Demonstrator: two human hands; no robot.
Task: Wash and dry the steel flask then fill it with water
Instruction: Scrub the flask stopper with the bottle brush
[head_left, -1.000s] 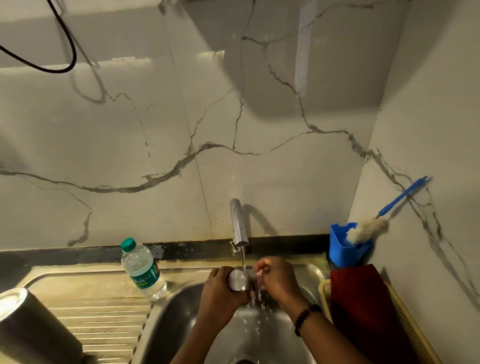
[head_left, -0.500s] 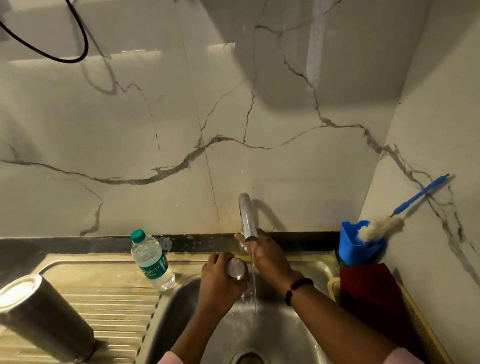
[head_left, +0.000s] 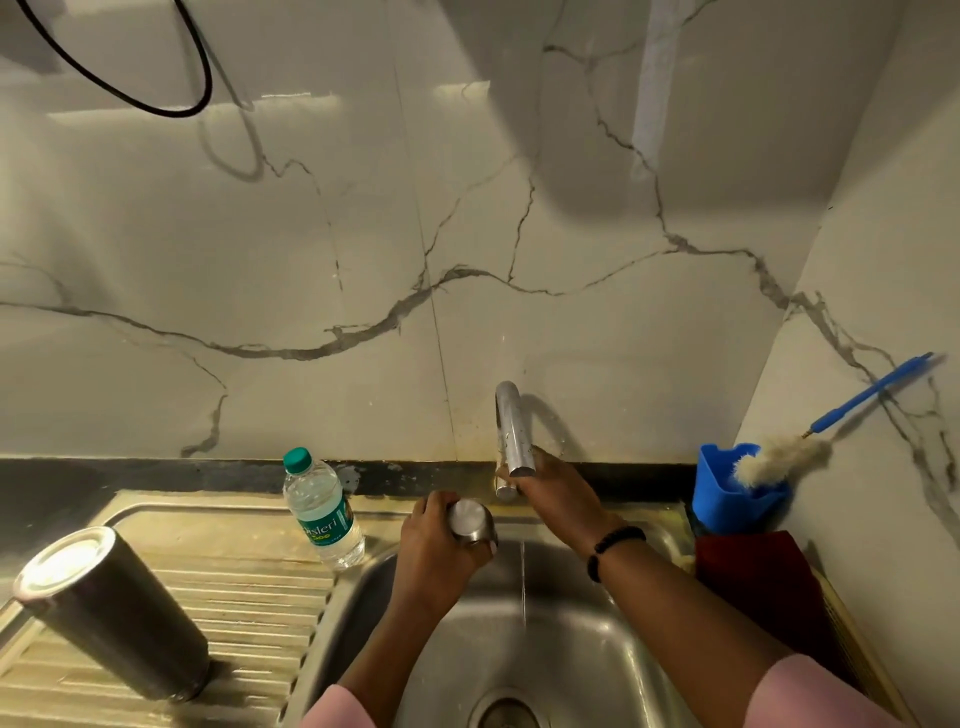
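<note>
The left hand (head_left: 436, 551) grips a small steel cap (head_left: 470, 521) over the sink (head_left: 587, 660). The right hand (head_left: 556, 493) holds the tap (head_left: 513, 431) handle at 12 o'clock; a thin stream falls. A steel flask (head_left: 111, 613) stands inverted at 9 o'clock, with a water bottle (head_left: 322, 506) between it and the sink. A blue holder (head_left: 737, 493) with a brush (head_left: 779, 460) sits at 3 o'clock.

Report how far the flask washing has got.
Done: the steel flask body stands upside down on the ribbed drainboard. In hand: the left hand grips a small steel cap; the right hand is at the tap, water thin. Left: drying, filling.
</note>
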